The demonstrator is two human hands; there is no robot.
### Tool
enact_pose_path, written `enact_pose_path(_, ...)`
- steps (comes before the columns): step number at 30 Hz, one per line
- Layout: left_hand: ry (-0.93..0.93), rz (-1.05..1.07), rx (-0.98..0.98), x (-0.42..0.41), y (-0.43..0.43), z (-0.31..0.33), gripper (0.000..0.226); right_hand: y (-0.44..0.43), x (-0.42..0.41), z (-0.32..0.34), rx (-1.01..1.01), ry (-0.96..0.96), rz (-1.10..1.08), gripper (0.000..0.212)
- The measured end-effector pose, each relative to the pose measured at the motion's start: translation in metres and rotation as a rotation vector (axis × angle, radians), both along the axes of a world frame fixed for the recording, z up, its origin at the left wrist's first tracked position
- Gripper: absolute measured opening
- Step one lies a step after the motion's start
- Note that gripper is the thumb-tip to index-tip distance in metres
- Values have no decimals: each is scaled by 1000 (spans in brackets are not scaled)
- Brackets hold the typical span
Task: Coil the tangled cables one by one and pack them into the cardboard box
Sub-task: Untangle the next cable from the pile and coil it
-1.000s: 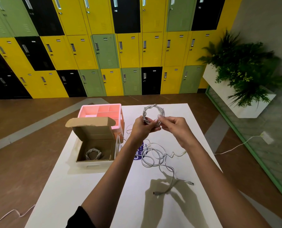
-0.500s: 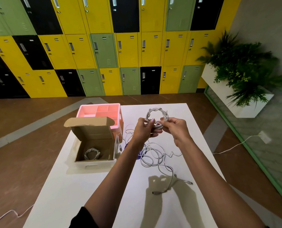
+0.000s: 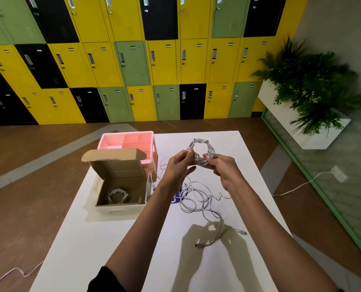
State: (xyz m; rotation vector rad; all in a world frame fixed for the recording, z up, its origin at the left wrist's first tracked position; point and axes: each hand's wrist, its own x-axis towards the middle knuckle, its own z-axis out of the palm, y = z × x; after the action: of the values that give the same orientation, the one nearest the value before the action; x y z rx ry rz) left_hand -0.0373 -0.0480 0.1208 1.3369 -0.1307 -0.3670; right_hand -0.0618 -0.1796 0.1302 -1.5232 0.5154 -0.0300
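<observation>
Grip: left hand point(image 3: 178, 165) and right hand point(image 3: 223, 167) each pinch the lower rim of a wound white coil point(image 3: 199, 141), above the bench point(image 3: 91, 239).
Box point(image 3: 120, 168): open, left of the hands, a packed coil point(image 3: 117, 196) inside.
Tangle point(image 3: 196, 199): loose, under the hands.
Risk: if the end is untucked (too small to tell), loops could spring apart on the way to the box.

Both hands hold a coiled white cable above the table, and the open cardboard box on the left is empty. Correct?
The head view shows the cardboard box is not empty: one coiled cable lies inside. The left hand and right hand do hold another coil above the table.
</observation>
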Motion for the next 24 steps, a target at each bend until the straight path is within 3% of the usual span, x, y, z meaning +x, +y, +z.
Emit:
enact_pose_path(6,9,14,4,1,3,-5,29,-1,2,-3,-42,-49,32,33)
enact_pose_path(14,38,24,-19,-1,5,-7,28,-1,-3,0,-67,-10,170,24)
enact_pose_path(22,287,118,-160,4,6,-6,28,3,-1,-4,348,-27,244,18)
enact_pose_path(24,336,135,-198,5,4,-7,29,4,-1,-7,373,-47,246,17)
